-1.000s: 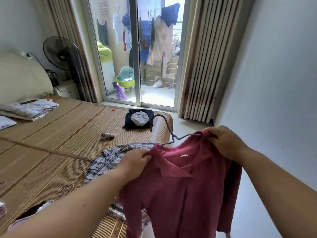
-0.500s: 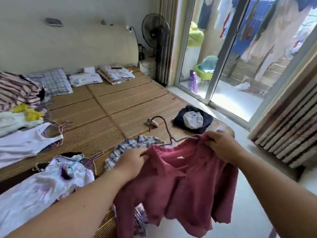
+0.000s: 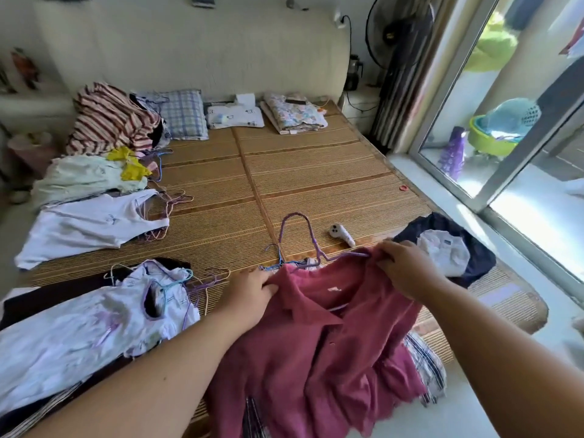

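a person's left hand (image 3: pixel 249 292) and right hand (image 3: pixel 403 267) each pinch a shoulder of a dark pink collared shirt (image 3: pixel 319 349), fingers curled into the cloth. the shirt hangs on a purple wire hanger (image 3: pixel 303 235) at the near edge of a bed covered by a woven mat (image 3: pixel 316 172), over a plaid garment (image 3: pixel 426 361). a white handheld device (image 3: pixel 341 234) lies just beyond.

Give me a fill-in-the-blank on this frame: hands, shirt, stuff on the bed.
The left hand and right hand each grip a shoulder of the pink shirt, which is on a wire ____.
The white handheld device lies on the woven mat to the ____ of the wire hook.
The white tank top lies on the mat's ____ side.
Missing: hanger; right; left.
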Tool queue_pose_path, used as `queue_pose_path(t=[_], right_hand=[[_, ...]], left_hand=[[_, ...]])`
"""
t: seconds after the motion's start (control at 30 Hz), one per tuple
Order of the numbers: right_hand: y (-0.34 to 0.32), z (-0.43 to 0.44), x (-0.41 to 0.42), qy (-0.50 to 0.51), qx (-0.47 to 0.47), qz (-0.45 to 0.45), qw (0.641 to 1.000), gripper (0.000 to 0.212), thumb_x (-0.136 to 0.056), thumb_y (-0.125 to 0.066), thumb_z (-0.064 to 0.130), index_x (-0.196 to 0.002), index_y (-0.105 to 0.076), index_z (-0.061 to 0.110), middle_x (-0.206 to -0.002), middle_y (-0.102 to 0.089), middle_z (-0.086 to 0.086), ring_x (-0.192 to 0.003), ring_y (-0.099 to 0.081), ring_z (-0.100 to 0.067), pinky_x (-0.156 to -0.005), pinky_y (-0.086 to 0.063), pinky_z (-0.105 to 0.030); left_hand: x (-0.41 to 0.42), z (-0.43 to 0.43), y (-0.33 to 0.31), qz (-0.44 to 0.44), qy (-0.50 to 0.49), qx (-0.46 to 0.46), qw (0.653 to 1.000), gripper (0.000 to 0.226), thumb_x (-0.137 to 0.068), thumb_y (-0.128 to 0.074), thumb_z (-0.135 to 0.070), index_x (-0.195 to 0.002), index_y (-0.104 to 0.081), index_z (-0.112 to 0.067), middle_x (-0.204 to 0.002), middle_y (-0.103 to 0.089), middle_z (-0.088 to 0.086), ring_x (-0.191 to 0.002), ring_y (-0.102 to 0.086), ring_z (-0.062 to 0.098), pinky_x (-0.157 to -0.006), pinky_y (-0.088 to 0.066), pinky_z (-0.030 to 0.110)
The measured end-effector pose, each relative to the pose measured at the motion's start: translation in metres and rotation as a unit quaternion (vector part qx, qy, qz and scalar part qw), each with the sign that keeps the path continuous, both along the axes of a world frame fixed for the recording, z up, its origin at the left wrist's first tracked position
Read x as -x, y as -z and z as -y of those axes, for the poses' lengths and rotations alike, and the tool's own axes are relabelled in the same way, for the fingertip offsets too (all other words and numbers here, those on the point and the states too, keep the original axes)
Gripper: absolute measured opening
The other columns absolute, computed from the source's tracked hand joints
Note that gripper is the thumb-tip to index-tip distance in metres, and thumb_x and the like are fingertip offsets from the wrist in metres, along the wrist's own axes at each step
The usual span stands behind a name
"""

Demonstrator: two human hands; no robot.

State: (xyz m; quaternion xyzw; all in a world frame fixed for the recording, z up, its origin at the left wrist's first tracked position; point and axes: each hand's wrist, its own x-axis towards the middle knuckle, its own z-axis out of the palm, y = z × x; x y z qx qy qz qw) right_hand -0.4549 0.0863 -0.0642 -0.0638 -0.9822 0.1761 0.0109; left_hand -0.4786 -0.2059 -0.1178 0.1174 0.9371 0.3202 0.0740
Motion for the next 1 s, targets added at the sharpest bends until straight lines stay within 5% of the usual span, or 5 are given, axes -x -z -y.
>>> queue_pose_path(t=[0.2, 0.43, 0.73, 0.83, 1.0], right_hand=[[0.081, -0.021, 0.087, 0.008, -0.101, 0.098, 0.99, 0.018, -0.087, -0.053, 0.038, -0.103, -0.062, 0.04, -0.112, -0.056, 0.007, -0.112, -0.046, -0.026, -0.094, -0.04, -0.041], [0.176, -0.027, 0.163, -0.018, -0.084, 0.192, 0.978, 0.019, -0.09, -0.047, 0.036, -0.101, -0.061, 0.032, -0.091, -0.062, 0.005, -0.089, -0.06, -0.021, -0.063, -0.042, -0.028], [0.288, -0.028, 0.239, -0.067, -0.051, 0.268, 0.96, 0.028, -0.093, -0.041, 0.03, -0.119, -0.051, 0.029, -0.107, -0.065, -0.005, -0.098, -0.061, -0.026, -0.077, -0.046, -0.032], [0.298, -0.025, 0.255, -0.075, -0.024, 0.275, 0.958, 0.046, -0.092, -0.047, 0.031, -0.137, -0.04, 0.028, -0.118, -0.061, -0.008, -0.104, -0.06, -0.027, -0.08, -0.045, -0.032], [0.282, -0.013, 0.248, -0.118, -0.002, 0.298, 0.947, 0.073, -0.088, -0.056, 0.038, -0.149, -0.018, 0.026, -0.15, -0.032, -0.003, -0.127, -0.045, -0.023, -0.095, -0.04, -0.027]], left_hand=[[0.086, -0.019, 0.063, 0.092, -0.009, 0.021, 0.996, 0.024, -0.088, -0.058, -0.032, -0.111, -0.065, -0.033, -0.111, -0.067, 0.0, -0.105, -0.059, 0.025, -0.078, -0.042, 0.029], [0.145, -0.035, 0.144, 0.169, -0.038, 0.115, 0.978, 0.018, -0.088, -0.054, -0.036, -0.099, -0.063, -0.026, -0.103, -0.068, 0.0, -0.102, -0.059, 0.026, -0.087, -0.047, 0.039], [0.196, -0.052, 0.235, 0.226, -0.133, 0.148, 0.954, 0.018, -0.092, -0.05, -0.035, -0.093, -0.058, -0.02, -0.105, -0.065, 0.006, -0.1, -0.06, 0.028, -0.078, -0.045, 0.033], [0.208, -0.056, 0.241, 0.199, -0.182, 0.135, 0.953, 0.027, -0.092, -0.052, -0.034, -0.117, -0.057, -0.025, -0.12, -0.061, 0.005, -0.11, -0.057, 0.027, -0.09, -0.047, 0.037], [0.196, -0.055, 0.227, 0.187, -0.208, 0.121, 0.952, 0.065, -0.088, -0.055, -0.042, -0.146, -0.029, -0.027, -0.155, -0.024, 0.003, -0.141, -0.026, 0.023, -0.11, -0.03, 0.045]])
